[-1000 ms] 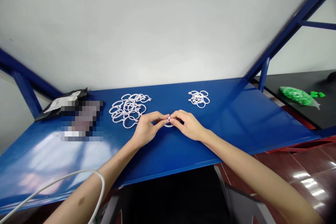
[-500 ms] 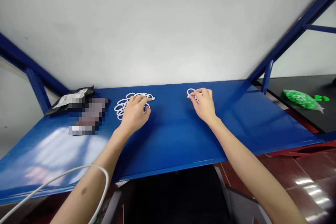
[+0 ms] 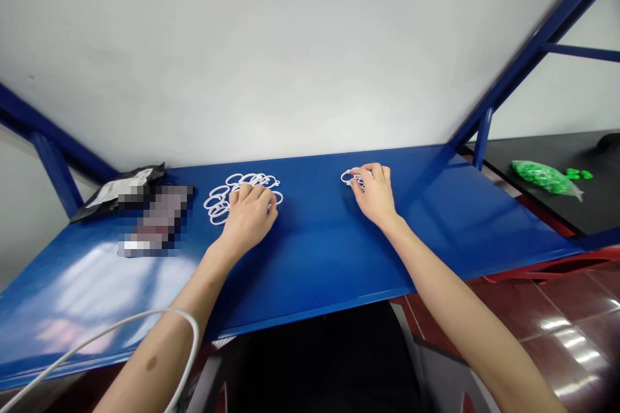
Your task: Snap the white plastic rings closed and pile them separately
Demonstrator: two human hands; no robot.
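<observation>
A loose pile of white plastic rings [image 3: 220,201] lies on the blue shelf [image 3: 314,245] at the left. My left hand [image 3: 249,214] rests on its right side, fingers bent down onto the rings and closed on one of them. A smaller cluster of white rings [image 3: 347,177] lies further right. My right hand [image 3: 374,195] covers most of that cluster, its fingertips pinched on a ring at the cluster's left edge.
A black packet with a white label [image 3: 121,187] and a blurred-out item lie at the shelf's left. A white cable [image 3: 121,326] loops over my left forearm. A bag of green parts [image 3: 545,176] sits on a black table at the right. Blue frame struts rise on both sides.
My hands were together at mid-shelf, pinching one ring between them. They have parted: the left went to the big pile, the right to the small cluster with the ring.
</observation>
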